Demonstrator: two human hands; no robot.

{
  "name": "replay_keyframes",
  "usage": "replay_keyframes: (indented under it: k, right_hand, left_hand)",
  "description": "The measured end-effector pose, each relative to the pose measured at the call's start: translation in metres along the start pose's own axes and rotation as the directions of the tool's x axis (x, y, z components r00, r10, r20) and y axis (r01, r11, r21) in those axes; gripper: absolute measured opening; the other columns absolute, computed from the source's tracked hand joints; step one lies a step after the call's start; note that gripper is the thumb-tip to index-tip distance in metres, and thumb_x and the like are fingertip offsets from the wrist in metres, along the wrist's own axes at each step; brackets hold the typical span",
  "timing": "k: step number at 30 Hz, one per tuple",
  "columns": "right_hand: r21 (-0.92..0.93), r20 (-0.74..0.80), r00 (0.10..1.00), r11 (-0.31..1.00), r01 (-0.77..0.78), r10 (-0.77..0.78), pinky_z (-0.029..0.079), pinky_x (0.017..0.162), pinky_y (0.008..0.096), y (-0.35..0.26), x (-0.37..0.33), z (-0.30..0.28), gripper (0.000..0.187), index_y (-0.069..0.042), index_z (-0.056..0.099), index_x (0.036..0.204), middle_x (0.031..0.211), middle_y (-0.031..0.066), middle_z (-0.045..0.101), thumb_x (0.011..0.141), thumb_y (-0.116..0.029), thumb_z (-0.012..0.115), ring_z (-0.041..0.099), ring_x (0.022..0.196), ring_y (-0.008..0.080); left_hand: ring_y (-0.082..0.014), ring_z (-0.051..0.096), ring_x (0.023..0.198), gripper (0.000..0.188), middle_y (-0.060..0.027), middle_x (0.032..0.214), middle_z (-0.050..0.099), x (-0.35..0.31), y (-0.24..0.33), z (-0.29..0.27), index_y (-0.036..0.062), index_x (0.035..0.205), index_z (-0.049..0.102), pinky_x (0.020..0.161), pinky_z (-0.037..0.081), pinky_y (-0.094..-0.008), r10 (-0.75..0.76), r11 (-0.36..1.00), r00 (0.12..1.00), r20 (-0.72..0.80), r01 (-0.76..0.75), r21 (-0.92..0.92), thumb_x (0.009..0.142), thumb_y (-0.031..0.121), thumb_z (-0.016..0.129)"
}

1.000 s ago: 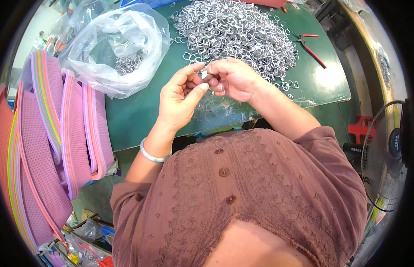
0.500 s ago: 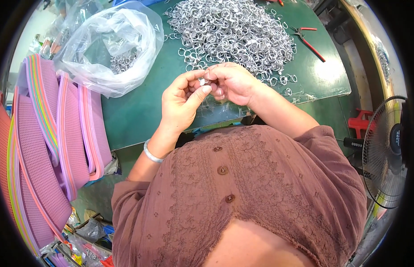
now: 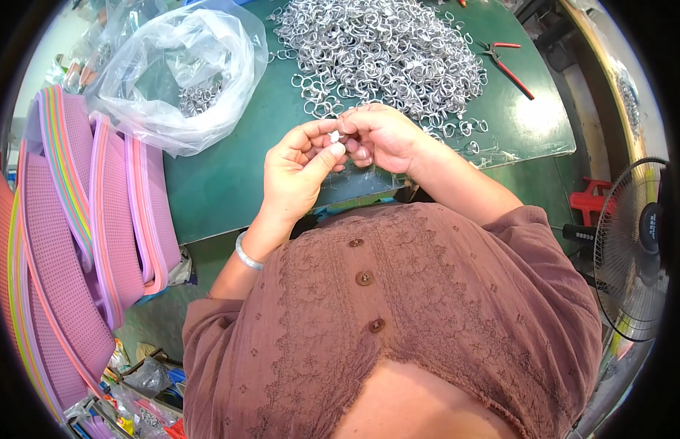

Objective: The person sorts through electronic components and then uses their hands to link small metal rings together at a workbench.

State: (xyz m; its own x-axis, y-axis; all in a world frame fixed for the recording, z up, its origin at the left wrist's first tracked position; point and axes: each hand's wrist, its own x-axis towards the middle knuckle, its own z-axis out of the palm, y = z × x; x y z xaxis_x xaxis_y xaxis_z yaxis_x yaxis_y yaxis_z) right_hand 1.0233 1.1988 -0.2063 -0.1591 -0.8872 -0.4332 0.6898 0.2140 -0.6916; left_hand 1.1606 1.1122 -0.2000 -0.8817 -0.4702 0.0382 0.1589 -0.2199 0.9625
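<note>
Both hands meet above the near edge of the green desk [image 3: 230,197], pinching one small metal ring [image 3: 335,136] between them: the left hand [image 3: 299,172] grips it with thumb and forefinger from below, the right hand [image 3: 384,137] closes on it from the far side. Too small to tell its axis. The heap of rings [image 3: 384,51] lies just beyond the right hand, toward the far edge. A clear plastic bag [image 3: 175,73] sits at the far left corner, red-handled pliers [image 3: 509,64] at the far right.

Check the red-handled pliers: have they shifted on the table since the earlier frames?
No. The pliers lie in the same spot beside the ring pile; only the camera view shifted.
</note>
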Motion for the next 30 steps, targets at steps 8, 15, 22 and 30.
replay_keyframes:
  k: [8, 15, 22, 30]
  right_hand:
    - [-0.019, -0.031, 0.999, 0.999, -0.029, 0.029, 0.027, 0.036, 0.0234, -0.002, -0.002, 0.001, 0.011, -0.003, 0.053, 0.061, 0.052, 0.0044, 0.044, 0.070, -0.009, 0.053, 0.036, 0.038, 0.0105]
    - [-0.078, -0.029, 0.999, 0.996, -0.030, 0.028, 0.028, 0.036, 0.0228, -0.002, -0.002, 0.000, 0.011, -0.004, 0.053, 0.063, 0.052, 0.0022, 0.045, 0.072, -0.011, 0.053, 0.037, 0.040, 0.0087]
    - [-0.601, 0.068, 0.947, 0.745, 0.289, -0.313, 0.035, 0.051, 0.0184, -0.003, -0.010, 0.005, 0.017, -0.003, 0.057, 0.079, 0.062, -0.0035, 0.049, 0.083, -0.019, 0.052, 0.042, 0.057, 0.0031]
    - [-0.911, 0.259, 0.744, 0.101, 0.401, -0.616, 0.042, 0.056, 0.0252, -0.003, -0.007, -0.012, 0.012, 0.000, 0.058, 0.083, 0.069, 0.0046, 0.054, 0.077, -0.011, 0.057, 0.052, 0.062, 0.0122]
  left_hand:
    - [-0.0119, 0.059, 0.075, 0.026, -0.0101, 0.089, 0.060, 0.000, 0.001, -0.002, -0.0037, 0.106, 0.051, 0.065, 0.049, -0.0225, -0.070, 0.996, 0.997, 0.019, 0.071, -0.045, 0.081, 0.001, 0.054]
    - [-0.0123, 0.058, 0.071, 0.023, -0.0093, 0.087, 0.059, 0.000, 0.001, -0.001, -0.0024, 0.104, 0.052, 0.064, 0.048, -0.0223, -0.099, 0.988, 0.995, 0.009, 0.099, -0.122, 0.082, 0.004, 0.054]
    - [-0.0113, 0.056, 0.068, 0.013, -0.0046, 0.082, 0.057, -0.001, -0.007, -0.006, 0.0032, 0.097, 0.052, 0.062, 0.046, -0.0226, -0.065, 0.993, 0.993, -0.098, 0.055, -0.101, 0.084, 0.008, 0.051]
    - [-0.0147, 0.054, 0.077, 0.026, -0.0059, 0.089, 0.054, -0.006, -0.013, -0.014, 0.0030, 0.109, 0.044, 0.069, 0.045, -0.0255, -0.013, 0.995, 0.997, -0.080, 0.005, -0.103, 0.083, 0.003, 0.050]
